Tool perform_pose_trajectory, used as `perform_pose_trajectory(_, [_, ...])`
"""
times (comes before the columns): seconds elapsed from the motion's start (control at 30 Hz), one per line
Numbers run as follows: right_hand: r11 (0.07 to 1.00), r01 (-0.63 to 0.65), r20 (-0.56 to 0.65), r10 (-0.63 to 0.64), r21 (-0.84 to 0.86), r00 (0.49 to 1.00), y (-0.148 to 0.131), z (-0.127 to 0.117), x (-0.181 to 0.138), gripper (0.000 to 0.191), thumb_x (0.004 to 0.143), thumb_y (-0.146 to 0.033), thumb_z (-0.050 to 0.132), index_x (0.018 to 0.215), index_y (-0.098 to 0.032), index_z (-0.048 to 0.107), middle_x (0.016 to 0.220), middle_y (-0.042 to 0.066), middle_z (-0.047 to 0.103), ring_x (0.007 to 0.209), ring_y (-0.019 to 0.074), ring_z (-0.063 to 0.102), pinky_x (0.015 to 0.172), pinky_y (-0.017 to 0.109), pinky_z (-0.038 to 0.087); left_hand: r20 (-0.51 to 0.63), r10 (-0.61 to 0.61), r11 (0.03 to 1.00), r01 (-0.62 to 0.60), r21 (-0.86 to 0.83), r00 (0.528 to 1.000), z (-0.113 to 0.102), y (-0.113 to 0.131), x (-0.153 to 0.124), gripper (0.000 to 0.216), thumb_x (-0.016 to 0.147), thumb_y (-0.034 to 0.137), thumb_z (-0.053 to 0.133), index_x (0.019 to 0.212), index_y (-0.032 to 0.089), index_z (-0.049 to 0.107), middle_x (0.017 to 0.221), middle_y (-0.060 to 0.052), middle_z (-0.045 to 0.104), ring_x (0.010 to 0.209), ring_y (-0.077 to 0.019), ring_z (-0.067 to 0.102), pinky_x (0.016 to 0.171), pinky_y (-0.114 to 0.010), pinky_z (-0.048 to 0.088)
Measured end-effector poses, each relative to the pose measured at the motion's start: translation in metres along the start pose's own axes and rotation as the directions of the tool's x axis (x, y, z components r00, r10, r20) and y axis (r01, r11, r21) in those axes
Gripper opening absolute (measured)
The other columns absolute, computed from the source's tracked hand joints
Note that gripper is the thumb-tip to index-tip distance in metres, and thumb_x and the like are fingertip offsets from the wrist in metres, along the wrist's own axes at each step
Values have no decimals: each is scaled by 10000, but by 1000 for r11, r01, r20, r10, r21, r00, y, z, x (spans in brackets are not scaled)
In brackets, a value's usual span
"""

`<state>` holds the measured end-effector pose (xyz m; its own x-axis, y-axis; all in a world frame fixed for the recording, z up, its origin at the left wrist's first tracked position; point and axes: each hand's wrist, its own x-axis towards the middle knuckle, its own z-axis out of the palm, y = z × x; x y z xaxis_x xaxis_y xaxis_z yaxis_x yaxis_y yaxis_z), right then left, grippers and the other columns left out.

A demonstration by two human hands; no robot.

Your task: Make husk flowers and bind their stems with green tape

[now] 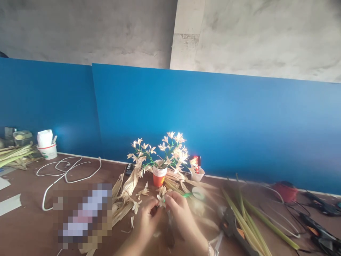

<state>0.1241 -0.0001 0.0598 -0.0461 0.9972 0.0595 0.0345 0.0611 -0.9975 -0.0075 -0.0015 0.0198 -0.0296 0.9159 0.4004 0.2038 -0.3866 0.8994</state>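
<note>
My left hand (146,214) and my right hand (178,206) meet low in the middle, fingers closed in a pinch. Between their fingertips is a pale dried-husk flower (162,195) with a bit of green at its base. Just behind stands an orange paper cup (159,179) holding green stems with many cream husk flowers (178,151). Loose husk petals (136,207) lie beside my left hand. A dark, blurred tool (169,229) lies below my hands; its kind is unclear.
A glue gun (230,225) and green stalks (247,222) lie right, with more glue guns (321,236) beyond. Dried husks (121,209) and a white cable (65,174) are left. A small white cup (197,175) stands by the blue partition (213,117).
</note>
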Motion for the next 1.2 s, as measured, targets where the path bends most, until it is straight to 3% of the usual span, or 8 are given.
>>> perform_pose_trajectory(0.13, [995, -64, 11, 63, 76, 998, 7, -1, 2, 178, 686, -278, 624, 584, -165, 533, 539, -45, 485, 527, 95, 400, 516, 219, 314, 49, 43, 998, -45, 41, 998, 0, -1, -2, 133, 722, 156, 590, 669, 222, 692, 668, -30, 628, 657, -197, 569, 623, -250, 409])
perform_pose_trajectory(0.4, [977, -137, 84, 125, 164, 989, 26, -6, 9, 167, 719, -334, 589, 662, -184, 542, 561, -26, 505, 510, 116, 441, 503, 236, 315, 93, 93, 995, -96, 35, 991, -1, 0, -1, 205, 745, 109, 532, 721, 225, 699, 733, -51, 664, 742, -215, 605, 700, -270, 438])
perform_pose_trajectory(0.57, [946, 251, -53, -267, -204, 962, 3, -7, -2, 152, 720, -150, 506, 859, -202, 533, 789, -1, 542, 701, 152, 488, 634, 261, 387, 66, 42, 989, -51, 139, 997, 0, -6, 0, 134, 738, 180, 589, 673, 224, 698, 651, -32, 615, 596, -181, 552, 559, -245, 380])
perform_pose_trajectory(0.7, [612, 529, 177, -541, -589, 823, -7, 0, -14, 269, 637, -42, 488, 840, -212, 531, 949, 46, 535, 897, 215, 489, 780, 334, 395, 11, 27, 983, -28, 181, 1000, 2, -11, -1, 113, 709, 199, 626, 610, 226, 671, 581, -15, 569, 533, -168, 496, 511, -244, 333])
perform_pose_trajectory(0.8, [444, 460, 172, -549, -769, 818, -1, 8, -18, 289, 639, -18, 486, 842, -214, 549, 981, 67, 532, 915, 242, 476, 778, 368, 383, 3, 66, 965, -65, 254, 998, 4, -11, -4, 116, 719, 171, 602, 642, 218, 674, 603, -28, 587, 563, -179, 520, 526, -254, 347])
perform_pose_trajectory(0.93, [373, 381, 142, -532, -846, 835, 3, 10, -19, 267, 673, -23, 511, 851, -210, 577, 959, 68, 543, 889, 240, 477, 756, 365, 380, -10, 132, 922, -119, 368, 991, 7, -14, -7, 159, 744, 167, 560, 617, 209, 646, 595, -27, 583, 571, -180, 538, 526, -253, 361])
perform_pose_trajectory(1.1, [357, 400, 144, -569, -844, 810, 3, 10, -19, 179, 706, -38, 529, 753, -206, 568, 929, 49, 550, 863, 219, 478, 746, 342, 372, -2, 177, 883, -158, 441, 984, 8, -17, -8, 181, 763, 165, 516, 631, 212, 630, 619, -24, 596, 564, -162, 542, 520, -235, 372])
perform_pose_trajectory(1.2, [431, 377, 74, -573, -820, 816, 6, 12, -18, 152, 706, -40, 515, 677, -189, 527, 861, 45, 539, 822, 205, 481, 728, 332, 370, -8, 169, 880, -148, 451, 986, 8, -14, -10, 184, 757, 171, 521, 610, 216, 620, 597, -17, 583, 542, -153, 528, 508, -229, 360])
